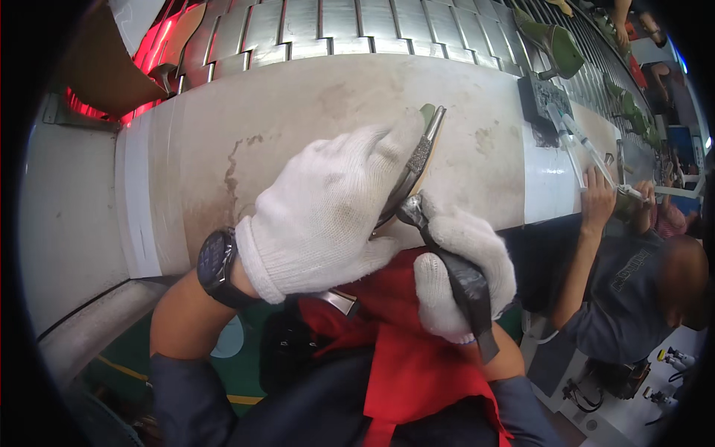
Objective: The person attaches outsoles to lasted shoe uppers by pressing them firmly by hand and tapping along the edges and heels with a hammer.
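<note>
My left hand (328, 201), in a white knit glove, is wrapped round a heeled shoe (421, 153). Its toe points away from me, with a dark glittery edge and a bit of green at the tip. A flared silver heel (339, 301) shows below the glove, and the middle of the shoe is covered by my hand. My gloved right hand (469, 268) grips what looks like a small hammer (465, 279) with a black-wrapped handle. Its blunt metal head is right by the shoe's edge; whether they touch I cannot tell.
A pale, stained worktable (298, 97) lies under my hands, with a slatted metal conveyor (342, 26) behind it. Green shoes (555, 48) ride along the conveyor. A dark block (544, 104) stands at right, near a co-worker's hand (598, 197). Red light glows at far left.
</note>
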Demonstrator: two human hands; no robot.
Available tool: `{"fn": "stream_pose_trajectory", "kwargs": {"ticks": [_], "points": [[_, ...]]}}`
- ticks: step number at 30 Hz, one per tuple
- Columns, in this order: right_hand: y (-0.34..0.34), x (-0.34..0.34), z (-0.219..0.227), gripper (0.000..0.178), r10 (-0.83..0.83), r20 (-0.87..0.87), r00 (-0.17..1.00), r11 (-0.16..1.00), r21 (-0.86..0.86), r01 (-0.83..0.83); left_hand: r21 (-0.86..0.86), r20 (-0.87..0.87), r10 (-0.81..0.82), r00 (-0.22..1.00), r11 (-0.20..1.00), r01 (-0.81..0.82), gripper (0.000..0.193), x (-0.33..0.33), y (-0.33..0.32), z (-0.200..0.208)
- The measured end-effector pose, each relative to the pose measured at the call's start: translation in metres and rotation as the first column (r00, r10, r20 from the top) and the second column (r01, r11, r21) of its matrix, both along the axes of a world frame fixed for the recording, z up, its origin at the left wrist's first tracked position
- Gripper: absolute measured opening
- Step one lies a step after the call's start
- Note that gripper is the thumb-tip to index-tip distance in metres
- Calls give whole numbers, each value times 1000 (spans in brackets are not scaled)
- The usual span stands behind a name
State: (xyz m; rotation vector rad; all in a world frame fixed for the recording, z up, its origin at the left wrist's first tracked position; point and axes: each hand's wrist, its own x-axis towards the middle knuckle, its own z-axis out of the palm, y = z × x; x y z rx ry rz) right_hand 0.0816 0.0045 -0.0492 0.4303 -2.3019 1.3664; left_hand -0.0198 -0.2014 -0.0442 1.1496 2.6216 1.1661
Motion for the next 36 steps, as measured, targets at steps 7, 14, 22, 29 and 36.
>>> {"fn": "stream_pose_trajectory", "kwargs": {"ticks": [7,14,22,29,36], "points": [[-23,7,-20,41,1,-77,997,997,73,4,-29,104,-14,994,999,17,92,-1,-22,-2],[-1,-16,4,44,193,44,980,979,57,-196,43,124,-10,992,999,4,80,-5,-26,-2],[-10,-26,32,39,131,42,990,918,373,-137,174,251,-35,967,985,-10,48,-15,-46,-19],[-33,-11,20,37,150,212,966,961,200,-193,202,186,-13,983,979,-25,46,-15,-41,-19],[-37,-8,7,42,258,264,929,964,-10,-265,224,137,16,990,973,-47,44,-12,-43,-28]]}}
